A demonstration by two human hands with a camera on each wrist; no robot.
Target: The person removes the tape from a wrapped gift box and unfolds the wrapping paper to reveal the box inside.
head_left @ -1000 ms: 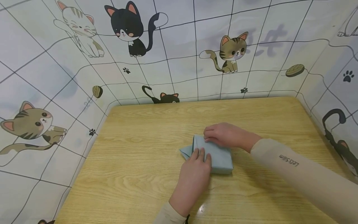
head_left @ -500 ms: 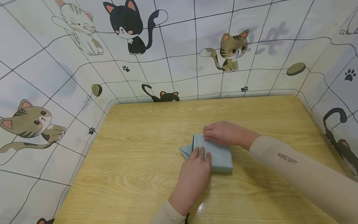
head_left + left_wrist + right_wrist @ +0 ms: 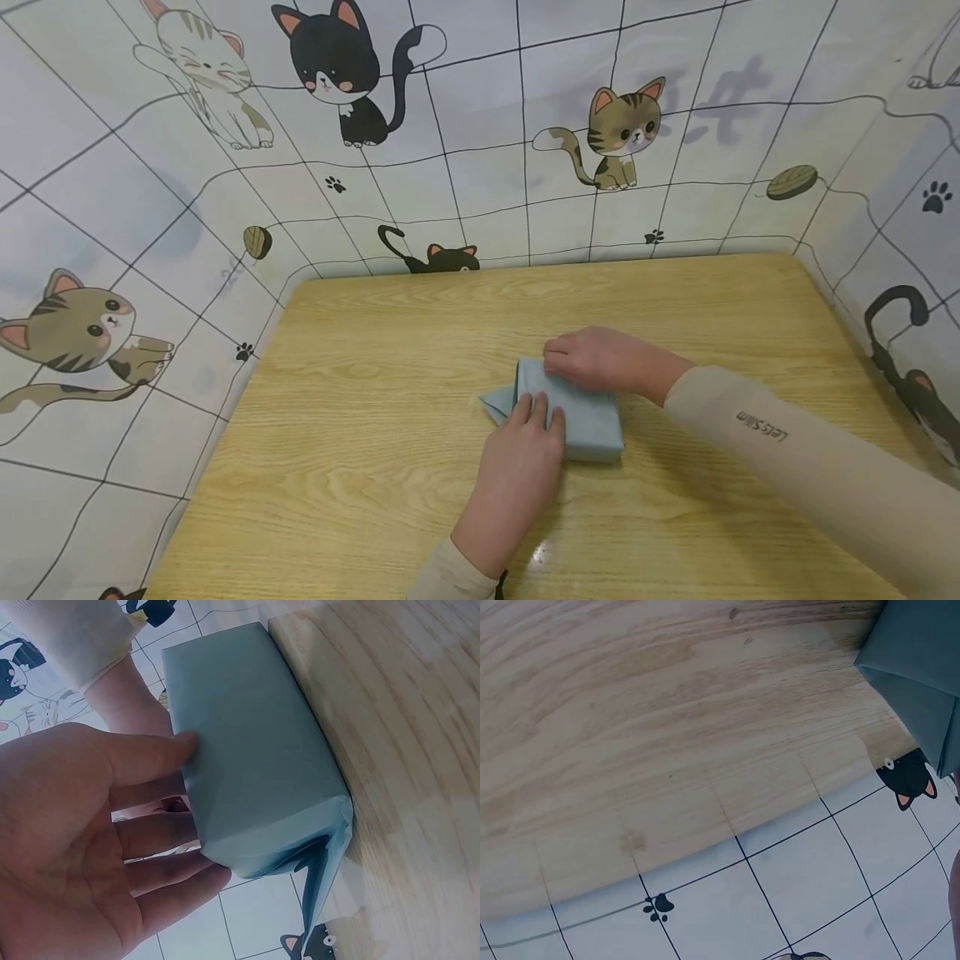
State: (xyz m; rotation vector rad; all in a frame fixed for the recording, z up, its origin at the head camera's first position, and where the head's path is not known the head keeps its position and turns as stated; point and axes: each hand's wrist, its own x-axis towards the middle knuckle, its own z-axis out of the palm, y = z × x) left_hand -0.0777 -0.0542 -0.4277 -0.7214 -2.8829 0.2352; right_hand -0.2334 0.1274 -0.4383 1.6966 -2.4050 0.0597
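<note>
A box wrapped in light blue paper lies on the wooden table. From its left end juts a pointed paper flap, which hangs folded and loose in the left wrist view. My left hand rests straight fingers across the top near that end; its thumb touches the side facing me. At the far edge, my right hand holds the box with curled fingers, their tips partly hidden. In the right wrist view only a corner of the blue box shows, with a sliver of hand beside it.
The wooden table meets a wall covering printed with cats and grid lines at its back and sides. Beige sleeves cover both forearms; the right one reaches across the table's right part.
Both hands and the wrapped box keep nearly the same places. The head view has shifted very slightly.
</note>
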